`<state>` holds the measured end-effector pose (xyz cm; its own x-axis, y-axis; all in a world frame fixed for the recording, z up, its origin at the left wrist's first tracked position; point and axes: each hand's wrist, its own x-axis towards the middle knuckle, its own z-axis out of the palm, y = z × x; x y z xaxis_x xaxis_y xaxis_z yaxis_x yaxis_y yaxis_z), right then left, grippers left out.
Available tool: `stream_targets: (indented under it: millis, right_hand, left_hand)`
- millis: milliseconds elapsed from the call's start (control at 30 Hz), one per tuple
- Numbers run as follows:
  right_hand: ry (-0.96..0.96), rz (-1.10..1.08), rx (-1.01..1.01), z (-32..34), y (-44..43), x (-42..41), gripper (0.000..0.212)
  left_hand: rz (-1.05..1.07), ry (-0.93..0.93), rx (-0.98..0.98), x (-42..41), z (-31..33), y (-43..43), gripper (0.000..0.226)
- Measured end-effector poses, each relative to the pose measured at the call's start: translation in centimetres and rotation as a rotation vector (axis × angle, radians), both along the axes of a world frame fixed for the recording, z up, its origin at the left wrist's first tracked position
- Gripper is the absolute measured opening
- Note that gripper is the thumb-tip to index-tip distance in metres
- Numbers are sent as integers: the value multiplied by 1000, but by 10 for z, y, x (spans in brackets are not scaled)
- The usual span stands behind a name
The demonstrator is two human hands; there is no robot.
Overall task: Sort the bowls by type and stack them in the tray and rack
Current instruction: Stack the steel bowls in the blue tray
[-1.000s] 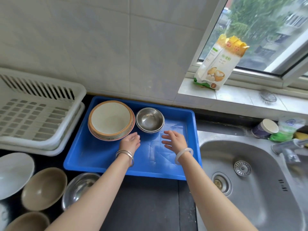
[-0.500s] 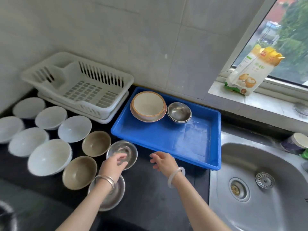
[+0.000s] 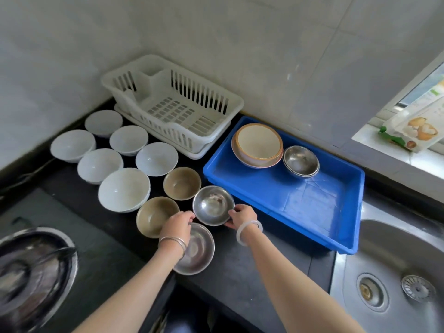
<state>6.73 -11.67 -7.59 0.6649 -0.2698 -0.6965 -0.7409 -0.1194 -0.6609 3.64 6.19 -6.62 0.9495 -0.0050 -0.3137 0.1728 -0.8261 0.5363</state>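
A steel bowl (image 3: pixel 212 205) sits on the dark counter just left of the blue tray (image 3: pixel 300 210). My left hand (image 3: pixel 179 224) grips its near-left rim and my right hand (image 3: pixel 241 215) grips its right rim. A second steel bowl (image 3: pixel 198 251) lies below it, partly under my left wrist. Inside the tray, at the back, stand stacked cream bowls with orange rims (image 3: pixel 258 145) and stacked steel bowls (image 3: pixel 300 161). Two brown bowls (image 3: pixel 182 183) (image 3: pixel 153 216) and several white bowls (image 3: pixel 123 189) rest on the counter to the left. The white rack (image 3: pixel 173 105) is empty.
A steel sink (image 3: pixel 396 272) lies to the right of the tray. A stove with a steel pot (image 3: pixel 33 267) sits at the lower left. A flour bag (image 3: pixel 418 131) leans on the window sill. Tiled wall runs behind the rack and tray.
Both hands left the tray and came down to the counter. They have closed on the rim of the steel bowl beside the tray. The view swung left and down.
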Motion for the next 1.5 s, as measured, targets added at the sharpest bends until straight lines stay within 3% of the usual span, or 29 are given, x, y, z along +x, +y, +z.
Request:
stream_targets:
  millis: [400,633,767,900,1167,1367,1500]
  right_hand:
    - [-110,-20,-19,33,-27,-35,25]
    - [-166,48,-90,52,-33,-50,20]
    - [-152,79,-192,47,-39,-60,21]
    - [-121,56,-218,39,-38,-65,24]
    - [-94,30,-272,23,-31,-67,23]
    - [-77,-62,-251,12,-28,-71,9]
    - [22,-122,-34,5,-27,-72,23]
  left_hand:
    - [-95,106,94,9,-2,2,21]
    - [63,231,-211,18,-4,-10,15]
    - [318,423,-586,20,-6,-18,12]
    - [410,507,-736,19,-6,-20,13]
    - [453,612,-904,20,-7,-12,16]
    - [364,653,-833,25,-4,-14,8]
    - [307,679,-818,31,-7,-13,20]
